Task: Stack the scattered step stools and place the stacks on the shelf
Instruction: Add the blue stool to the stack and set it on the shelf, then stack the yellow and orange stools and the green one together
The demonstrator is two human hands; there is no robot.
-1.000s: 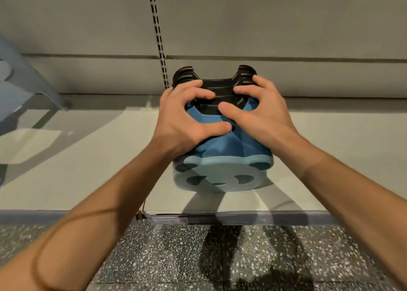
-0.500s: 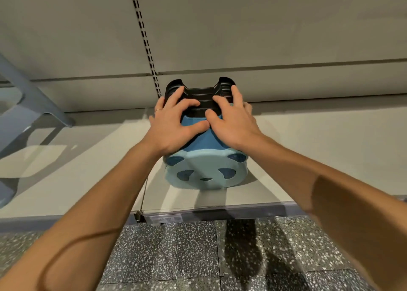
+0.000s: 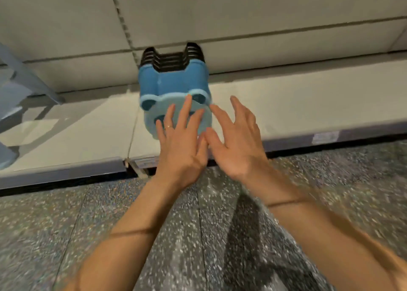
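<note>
A stack of blue panda-face step stools [image 3: 174, 81] lies on its side on the low beige shelf [image 3: 286, 101], black feet toward the back wall and the panda seat facing me. My left hand [image 3: 179, 143] is spread in front of the seat, fingers apart, holding nothing; its fingertips overlap the seat and I cannot tell whether they touch it. My right hand [image 3: 237, 143] hovers open just right of the stack, over the shelf's front edge. Both hands are blurred by motion.
Grey-blue furniture legs [image 3: 24, 83] stand on the shelf at the far left. A slotted upright strip [image 3: 121, 15] runs up the back panel behind the stack. The shelf's front lip carries a price label [image 3: 324, 137]. Speckled terrazzo floor [image 3: 198, 235] lies below.
Both hands have let go of the stool stack and pulled back toward me with fingers spread. The stack stays on the shelf, close to the back wall. My view has backed away.
</note>
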